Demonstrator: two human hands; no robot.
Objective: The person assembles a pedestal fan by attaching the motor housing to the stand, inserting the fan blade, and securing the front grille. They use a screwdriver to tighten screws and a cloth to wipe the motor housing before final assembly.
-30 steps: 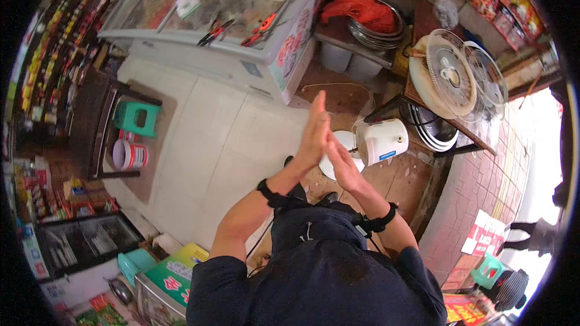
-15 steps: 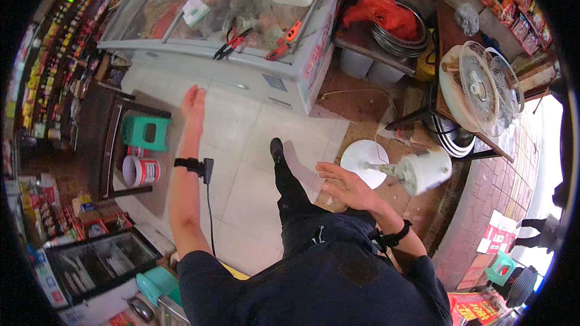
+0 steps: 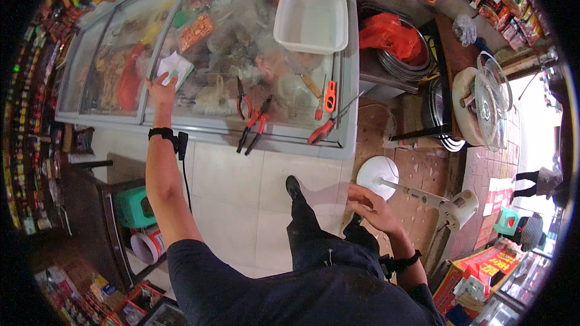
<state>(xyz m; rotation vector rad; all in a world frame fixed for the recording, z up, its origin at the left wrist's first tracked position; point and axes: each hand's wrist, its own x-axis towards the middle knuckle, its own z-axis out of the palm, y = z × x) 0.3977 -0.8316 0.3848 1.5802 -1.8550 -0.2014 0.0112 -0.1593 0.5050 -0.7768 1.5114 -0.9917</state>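
My left hand reaches over the chest freezer's glass lid, its spread fingertips touching the near edge of a white and green tissue pack. The pack lies on the glass beside a lid divider. Further right on the freezer lie two red-handled pliers, one of them a larger pair jutting past the front edge. Near the right corner are an orange utility knife and a screwdriver with a red handle. My right hand hangs by my right side with loosely bent fingers apart, holding nothing.
A white plastic tub stands on the freezer. To the right are stacked metal pans under a red bag, a table with a fan grille, and a tilted white fan. A green stool sits at left.
My left hand has moved forward, from in front of the freezer to the tissue pack on its lid. The view has shifted closer to the freezer. My right hand stays low and empty.
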